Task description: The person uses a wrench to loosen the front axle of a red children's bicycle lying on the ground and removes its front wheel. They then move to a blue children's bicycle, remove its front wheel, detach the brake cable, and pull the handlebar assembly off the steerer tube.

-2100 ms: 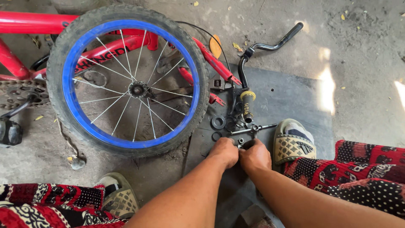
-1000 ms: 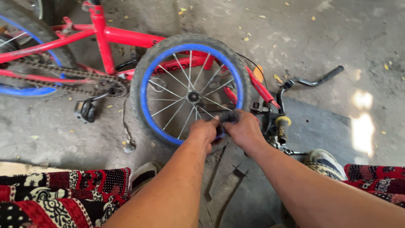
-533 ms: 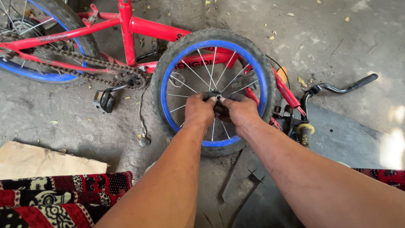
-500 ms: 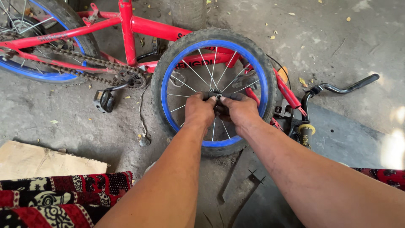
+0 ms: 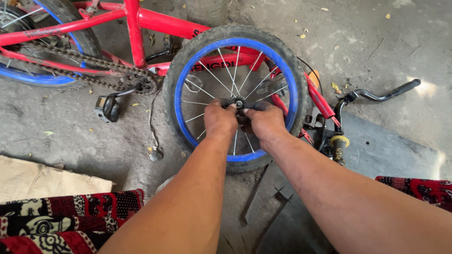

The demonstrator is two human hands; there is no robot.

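Note:
A small bicycle wheel point(image 5: 188, 70) with a blue rim, black knobby tyre and silver spokes lies flat on the concrete floor. At its centre sits the dark hub and axle point(image 5: 239, 102). My left hand point(image 5: 220, 118) grips the hub from the left. My right hand point(image 5: 263, 120) pinches it from the right, with a thin dark tool or part sticking out between the fingers; I cannot tell exactly what it is. Under and behind the wheel lies the red bicycle frame point(image 5: 141, 19), with its fork point(image 5: 320, 99) at the right.
The chain and crank point(image 5: 136, 84) with a black pedal point(image 5: 107, 108) lie left of the wheel. Black handlebars point(image 5: 376, 96) stick out at right. The rear wheel point(image 5: 37, 77) is upper left. A wooden board point(image 5: 42, 178) and my patterned red trousers point(image 5: 70, 216) are near.
My hands rose from the small parts on the dark mat to the wheel hub and now hold it. The view swung left, showing more frame and chain.

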